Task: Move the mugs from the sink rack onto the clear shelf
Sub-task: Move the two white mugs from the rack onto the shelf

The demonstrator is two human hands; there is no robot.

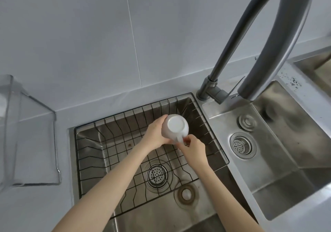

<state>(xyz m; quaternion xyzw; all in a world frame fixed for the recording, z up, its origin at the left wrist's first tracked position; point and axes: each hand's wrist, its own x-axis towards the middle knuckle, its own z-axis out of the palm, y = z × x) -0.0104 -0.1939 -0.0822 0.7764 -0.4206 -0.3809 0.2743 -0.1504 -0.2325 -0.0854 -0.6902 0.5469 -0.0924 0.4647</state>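
Observation:
A white mug (175, 127) is held upside down, base facing me, above the black wire sink rack (114, 147) in the left sink basin. My left hand (155, 133) wraps the mug's left side. My right hand (194, 146) pinches the handle at the mug's lower right. No other mug shows in the rack. The clear shelf (26, 142) stands on the counter at the far left, with nothing on it that I can see.
A tall grey curved faucet (265, 40) arches over the divider between basins. The right steel basin (268, 151) holds a drain strainer. A white tiled wall runs behind. White counter surrounds the sink.

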